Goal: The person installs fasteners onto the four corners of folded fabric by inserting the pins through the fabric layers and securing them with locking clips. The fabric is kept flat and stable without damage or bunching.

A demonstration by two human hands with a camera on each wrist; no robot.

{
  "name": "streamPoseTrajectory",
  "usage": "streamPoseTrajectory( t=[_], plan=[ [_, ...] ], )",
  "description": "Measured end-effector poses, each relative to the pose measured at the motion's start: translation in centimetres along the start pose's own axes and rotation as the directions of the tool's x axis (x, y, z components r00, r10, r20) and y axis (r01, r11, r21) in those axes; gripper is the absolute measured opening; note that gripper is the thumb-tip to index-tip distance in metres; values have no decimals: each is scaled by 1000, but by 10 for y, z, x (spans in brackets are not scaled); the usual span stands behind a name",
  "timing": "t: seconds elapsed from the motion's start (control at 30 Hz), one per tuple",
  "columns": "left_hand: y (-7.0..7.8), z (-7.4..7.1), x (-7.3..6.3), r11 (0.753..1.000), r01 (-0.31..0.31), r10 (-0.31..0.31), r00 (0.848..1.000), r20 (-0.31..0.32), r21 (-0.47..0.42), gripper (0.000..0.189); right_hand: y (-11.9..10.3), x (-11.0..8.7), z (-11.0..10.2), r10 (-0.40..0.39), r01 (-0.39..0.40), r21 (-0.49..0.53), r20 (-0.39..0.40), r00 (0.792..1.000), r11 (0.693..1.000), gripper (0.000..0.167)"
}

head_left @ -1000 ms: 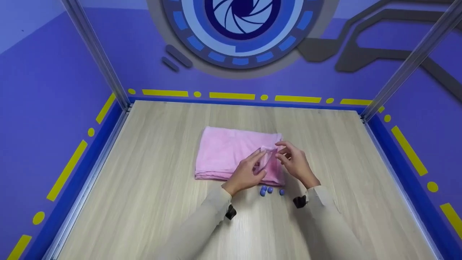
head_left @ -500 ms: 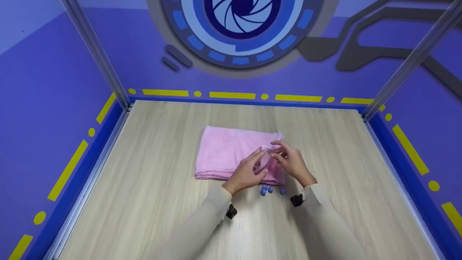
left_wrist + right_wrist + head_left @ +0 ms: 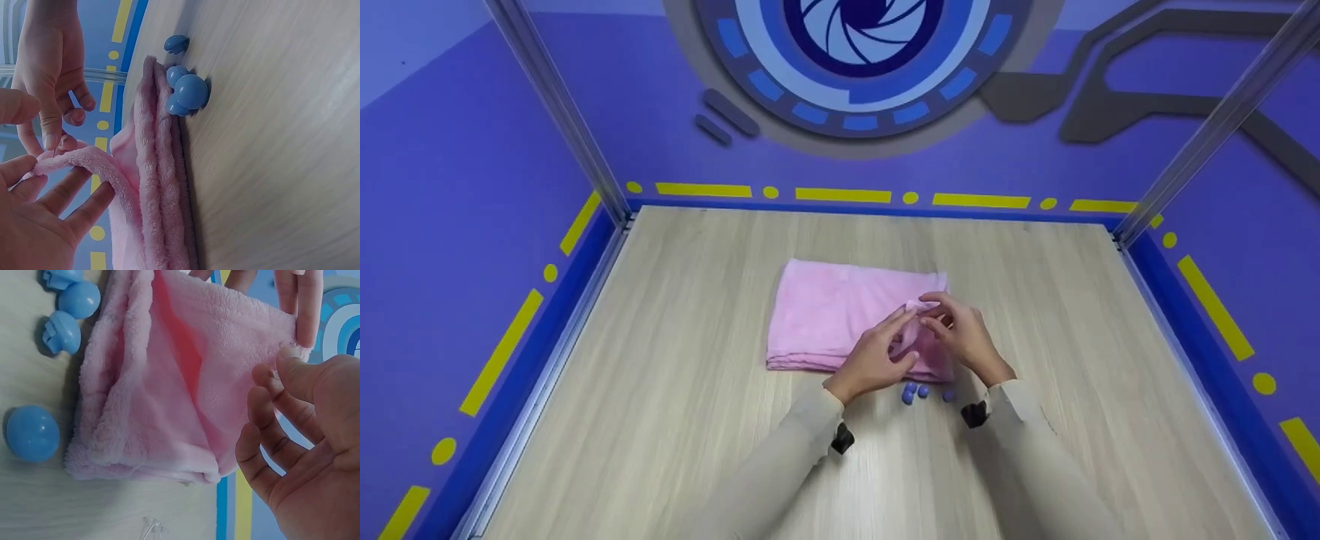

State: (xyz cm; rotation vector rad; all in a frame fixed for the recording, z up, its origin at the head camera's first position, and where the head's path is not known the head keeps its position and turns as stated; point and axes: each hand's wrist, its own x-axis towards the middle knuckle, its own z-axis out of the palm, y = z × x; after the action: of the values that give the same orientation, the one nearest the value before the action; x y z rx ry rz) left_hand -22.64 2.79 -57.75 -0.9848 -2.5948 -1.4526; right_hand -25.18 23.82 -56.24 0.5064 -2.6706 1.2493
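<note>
A folded pink fleece blanket (image 3: 840, 307) lies mid-table, its near right corner lifted. My left hand (image 3: 874, 360) pinches that raised edge; in the left wrist view, some of its fingers (image 3: 84, 216) support the fleece. Beside it, my right hand (image 3: 971, 337) pinches a small clear pin (image 3: 63, 142), whose thin needle is at the fleece edge. Whether the needle passes through the fabric, I cannot tell. In the right wrist view the thumb (image 3: 304, 377) largely hides the pin. Several blue mushroom-shaped caps (image 3: 191, 91) lie by the blanket's near edge.
Another clear pin (image 3: 151, 529) shows at the bottom of the right wrist view, on the wooden table (image 3: 697, 300). A lone blue cap (image 3: 32, 433) sits apart from the others. Blue walls (image 3: 840, 176) with metal corner posts (image 3: 562, 112) enclose the table's back and sides.
My right hand has shifted slightly left, closer to the left hand and the raised blanket edge. The left hand stays nearly still, and the blue caps have not moved.
</note>
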Motion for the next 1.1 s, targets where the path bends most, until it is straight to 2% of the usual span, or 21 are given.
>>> streamPoseTrajectory(
  t=[0.17, 0.47, 0.73, 0.93, 1.1],
  plan=[
    [1, 0, 0, 1000, 13, -13, 1000, 5, -17, 73, -1, 1, 1, -21, 21, -18, -15, 1000, 1000, 28],
    [0, 3, 0, 1000, -21, 21, 1000, 2, -2, 74, -2, 2, 3, -32, 31, -25, -30, 999, 999, 25],
    [4, 3, 0, 1000, -4, 5, 1000, 22, -7, 74, -3, 2, 5, -62, 60, -33, -57, 996, 998, 24],
    [5, 4, -1, 1000, 9, -9, 999, 40, -1, 74, -5, 3, 5, -42, 40, -34, -62, 997, 999, 22],
    [4, 5, 0, 1000, -11, 11, 999, 48, 5, 74, -4, 2, 5, -25, 23, -29, -71, 997, 999, 15]
  ],
)
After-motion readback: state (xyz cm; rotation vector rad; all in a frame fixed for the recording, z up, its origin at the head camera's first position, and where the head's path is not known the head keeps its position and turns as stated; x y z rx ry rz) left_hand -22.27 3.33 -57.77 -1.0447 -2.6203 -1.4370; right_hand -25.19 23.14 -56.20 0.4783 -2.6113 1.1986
